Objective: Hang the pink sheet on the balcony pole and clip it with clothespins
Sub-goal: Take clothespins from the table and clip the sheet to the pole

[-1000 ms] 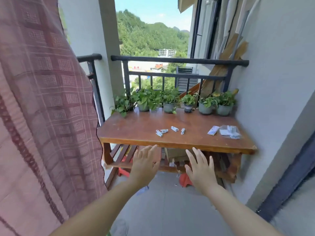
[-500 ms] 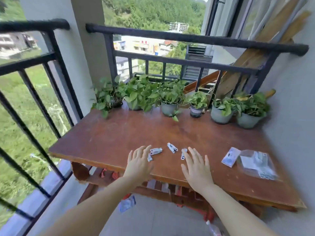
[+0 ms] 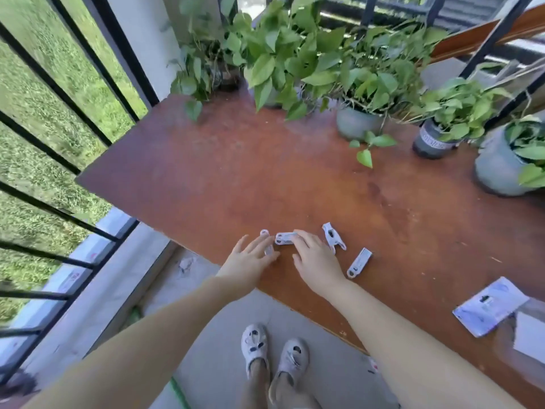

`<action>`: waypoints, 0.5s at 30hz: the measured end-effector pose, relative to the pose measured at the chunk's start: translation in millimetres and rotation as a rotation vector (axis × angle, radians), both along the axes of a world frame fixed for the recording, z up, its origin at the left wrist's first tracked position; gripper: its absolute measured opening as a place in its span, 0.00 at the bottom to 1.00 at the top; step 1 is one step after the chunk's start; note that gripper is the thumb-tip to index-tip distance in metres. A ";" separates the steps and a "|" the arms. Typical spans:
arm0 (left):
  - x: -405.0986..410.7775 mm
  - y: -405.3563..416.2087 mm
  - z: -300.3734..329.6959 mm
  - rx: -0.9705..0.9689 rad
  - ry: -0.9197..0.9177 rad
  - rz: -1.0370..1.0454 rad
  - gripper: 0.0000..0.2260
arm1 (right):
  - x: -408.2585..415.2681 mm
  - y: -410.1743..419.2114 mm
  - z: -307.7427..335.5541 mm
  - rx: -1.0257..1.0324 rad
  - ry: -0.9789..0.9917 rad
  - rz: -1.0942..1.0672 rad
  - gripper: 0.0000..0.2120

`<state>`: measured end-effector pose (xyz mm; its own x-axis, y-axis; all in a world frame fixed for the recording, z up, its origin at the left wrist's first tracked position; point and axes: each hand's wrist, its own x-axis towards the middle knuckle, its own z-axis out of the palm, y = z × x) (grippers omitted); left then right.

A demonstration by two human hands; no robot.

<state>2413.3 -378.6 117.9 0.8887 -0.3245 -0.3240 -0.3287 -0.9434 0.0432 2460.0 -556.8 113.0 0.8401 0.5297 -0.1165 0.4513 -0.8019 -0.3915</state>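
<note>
Bare forearms, no sleeves, white perforated clogs [image 3: 272,352] on both feet

Four small white plastic clothespins lie flat on the reddish-brown wooden tabletop [image 3: 236,172], near its front edge. The leftmost clothespin [image 3: 267,243] is partly hidden beneath fingers. The second clothespin [image 3: 284,238] lies crosswise just beside it, its right end covered by fingertips. The third clothespin [image 3: 333,236] lies angled to the right. The fourth clothespin [image 3: 359,262], lying diagonally, sits apart, nearest the edge.
</note>
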 end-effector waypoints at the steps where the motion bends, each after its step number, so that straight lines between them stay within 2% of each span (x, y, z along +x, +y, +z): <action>1: 3.7 2.4 -5.2 0.011 -0.033 -0.019 0.32 | 4.5 3.8 -7.1 -0.002 -0.005 0.012 0.20; 4: 12.2 8.5 -17.3 0.064 -0.135 -0.075 0.20 | 14.6 12.7 -19.4 -0.020 -0.050 0.020 0.21; 10: 18.4 18.5 -17.9 0.091 -0.316 0.001 0.10 | 31.6 20.0 -13.9 -0.097 -0.069 0.026 0.12; 13: 7.7 20.1 5.6 0.008 -0.254 0.191 0.12 | 34.2 27.0 6.4 -0.060 -0.003 -0.020 0.12; 15: -6.3 27.6 29.8 -0.186 -0.229 0.439 0.09 | 35.2 39.6 25.1 0.047 0.074 -0.005 0.12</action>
<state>2407.0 -351.0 147.7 0.9951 0.0604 -0.0783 0.0748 -0.9776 0.1965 2495.2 -517.2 138.1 0.8328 0.5318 -0.1537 0.4156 -0.7840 -0.4611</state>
